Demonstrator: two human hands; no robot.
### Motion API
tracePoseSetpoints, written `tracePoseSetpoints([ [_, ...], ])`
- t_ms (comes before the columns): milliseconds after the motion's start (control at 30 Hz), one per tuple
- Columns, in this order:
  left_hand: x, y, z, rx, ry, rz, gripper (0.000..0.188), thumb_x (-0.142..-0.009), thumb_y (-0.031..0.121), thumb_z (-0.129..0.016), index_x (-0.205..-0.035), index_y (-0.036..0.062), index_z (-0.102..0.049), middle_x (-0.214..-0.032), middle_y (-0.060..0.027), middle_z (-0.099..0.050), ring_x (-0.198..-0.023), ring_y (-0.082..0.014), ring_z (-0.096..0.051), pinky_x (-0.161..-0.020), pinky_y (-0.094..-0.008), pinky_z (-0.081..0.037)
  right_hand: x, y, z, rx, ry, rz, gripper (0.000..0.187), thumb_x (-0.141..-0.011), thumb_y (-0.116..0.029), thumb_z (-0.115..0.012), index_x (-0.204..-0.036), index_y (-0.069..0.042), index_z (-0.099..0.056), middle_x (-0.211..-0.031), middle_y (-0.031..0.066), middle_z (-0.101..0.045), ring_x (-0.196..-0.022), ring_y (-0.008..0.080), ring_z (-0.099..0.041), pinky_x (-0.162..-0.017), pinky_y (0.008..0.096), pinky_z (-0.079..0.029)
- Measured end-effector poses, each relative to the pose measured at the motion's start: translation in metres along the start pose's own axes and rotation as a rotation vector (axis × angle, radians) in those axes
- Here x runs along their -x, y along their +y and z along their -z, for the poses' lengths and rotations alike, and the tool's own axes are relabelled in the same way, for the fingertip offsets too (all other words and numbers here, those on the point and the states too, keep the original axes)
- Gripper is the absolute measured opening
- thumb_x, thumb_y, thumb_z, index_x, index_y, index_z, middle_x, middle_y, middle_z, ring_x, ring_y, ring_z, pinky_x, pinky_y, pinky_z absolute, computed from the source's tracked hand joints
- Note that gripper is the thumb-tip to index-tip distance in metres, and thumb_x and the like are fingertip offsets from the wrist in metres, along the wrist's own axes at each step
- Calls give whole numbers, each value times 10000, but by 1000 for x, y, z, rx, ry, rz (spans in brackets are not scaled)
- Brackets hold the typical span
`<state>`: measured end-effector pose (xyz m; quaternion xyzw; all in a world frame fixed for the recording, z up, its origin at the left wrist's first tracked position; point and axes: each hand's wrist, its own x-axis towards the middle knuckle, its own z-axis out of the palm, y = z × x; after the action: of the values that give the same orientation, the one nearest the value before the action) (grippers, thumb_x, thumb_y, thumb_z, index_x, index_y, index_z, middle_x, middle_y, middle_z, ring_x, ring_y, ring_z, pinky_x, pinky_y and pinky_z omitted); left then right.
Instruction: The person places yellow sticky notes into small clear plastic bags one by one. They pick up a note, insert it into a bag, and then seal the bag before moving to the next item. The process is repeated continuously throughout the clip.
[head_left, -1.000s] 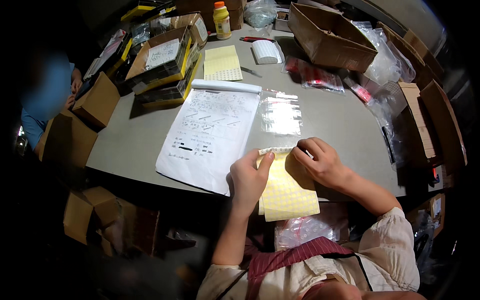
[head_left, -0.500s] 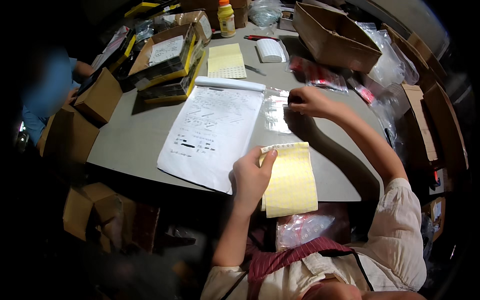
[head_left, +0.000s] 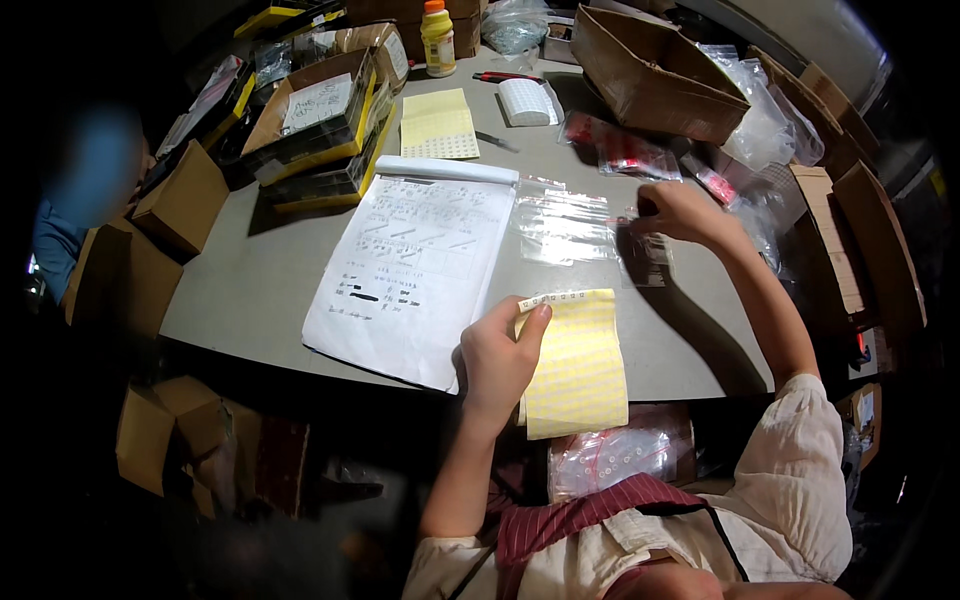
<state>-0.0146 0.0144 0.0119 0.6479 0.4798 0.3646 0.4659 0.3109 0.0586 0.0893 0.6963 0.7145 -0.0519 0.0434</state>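
Observation:
My left hand (head_left: 497,362) grips a yellow sheet of small labels (head_left: 573,365) by its upper left edge, thumb on top. A row of printed labels runs along the sheet's top, and its lower end hangs past the table edge. To the right, my right hand (head_left: 685,213) is closed, its fingers pinched at the top of a small clear plastic bag (head_left: 648,262) on the table. More flat clear bags (head_left: 567,228) lie overlapped just left of it. Beside them rests a white writing pad (head_left: 410,260) with handwritten lines, some blacked out.
Stacked boxes (head_left: 318,140) stand at the left back, near a yellow bottle (head_left: 437,40). Another yellow label sheet (head_left: 438,125) and a white label roll (head_left: 530,102) lie farther back. An open carton (head_left: 655,80) and red-marked bags (head_left: 635,158) are at right. A person in blue (head_left: 60,240) is at left.
My right hand has moved right, and a clear bag now lies under its fingers, apart from the other bags. My left hand still holds the label sheet. The view has shifted slightly.

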Motion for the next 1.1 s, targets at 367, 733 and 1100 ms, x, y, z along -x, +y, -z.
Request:
tracePoseSetpoints([
  [367,-1,-3,0,76,-11,6,295,-928,234,-726,-1009,-49,-731,-813,-80,-740,-729,-103,-634,-682,-271,-495,22,-16,-56,-42,265,143,243,-859,-123,-730,-990,10,-575,-982,214,-670,-936,438,-636,-800,486,-515],
  [733,-1,-4,-1,74,-63,-126,318,-973,335,-677,-1019,23,-725,-716,-115,-679,-616,-200,-615,-610,-344,-470,-27,-35,-23,-643,8,325,256,-857,-34,-720,-1075,2,-589,-940,130,-625,-831,235,-601,-784,332,-506],
  [1100,-1,-8,-2,139,-124,-113,296,-1023,316,-608,-1049,34,-696,-758,-131,-667,-668,-235,-616,-644,-346,-474,-34,-34,-62,-76,492,162,438,-804,-80,-775,-1136,2,-501,-1101,199,-537,-1049,407,-565,-893,507,-470],
])
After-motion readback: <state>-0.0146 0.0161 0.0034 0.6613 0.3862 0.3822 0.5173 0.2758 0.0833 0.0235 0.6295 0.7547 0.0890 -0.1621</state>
